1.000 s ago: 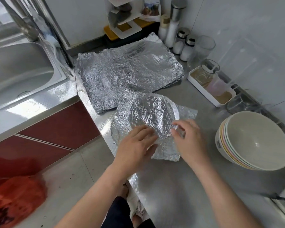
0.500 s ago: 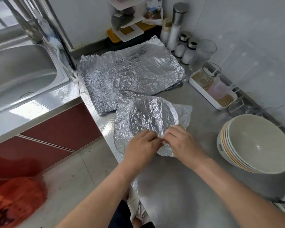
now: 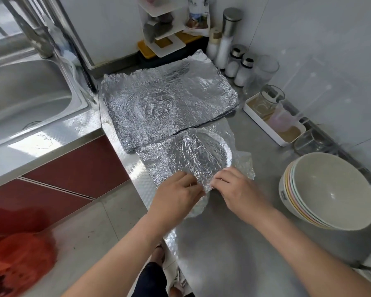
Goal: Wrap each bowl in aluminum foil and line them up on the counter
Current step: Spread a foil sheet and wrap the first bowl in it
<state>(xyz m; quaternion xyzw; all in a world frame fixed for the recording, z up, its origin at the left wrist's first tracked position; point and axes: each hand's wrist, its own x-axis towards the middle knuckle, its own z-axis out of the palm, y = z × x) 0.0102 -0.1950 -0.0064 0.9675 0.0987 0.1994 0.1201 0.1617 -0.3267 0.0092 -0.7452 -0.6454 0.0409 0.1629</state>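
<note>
- At the far left of my feed, a red plastic bag [image 3: 15, 264] is lying on the floor below the red cabinet fronts [image 3: 73, 166].
- Above those, a steel sink [image 3: 19, 99] is filling the upper left corner.
- Moving right, a stack of foil sheets [image 3: 169, 103] is lying flat and crinkled at the far end of the steel bench [image 3: 234, 254]. Its near edge is meeting the sheet I am working with.
- Just in front of that stack, the bowl [image 3: 228, 154] is sitting on the bench near its left edge. A crumpled foil sheet [image 3: 199, 155] is covering it almost wholly, and only a sliver of white rim is showing on its right side. I cannot tell whether it is standing upright or upside down.
- My left hand [image 3: 176, 196] is pinching the near edge of the foil sheet, its fingers curled round the crumpled fold.
- My right hand [image 3: 238, 189] is gripping the same fold from the other side, and its fingertips are almost meeting those of the left.
- Behind all this, a white corner rack [image 3: 165, 46] is standing against the wall. Two shakers [image 3: 242, 69] are standing just beside the far right corner of the foil stack.
- Further right, a white tray [image 3: 263, 127] is holding a glass jar [image 3: 272, 99].
- At the far right, a stack of bowls [image 3: 328, 191] is resting nested and unwrapped on the bench, well apart from both hands.
</note>
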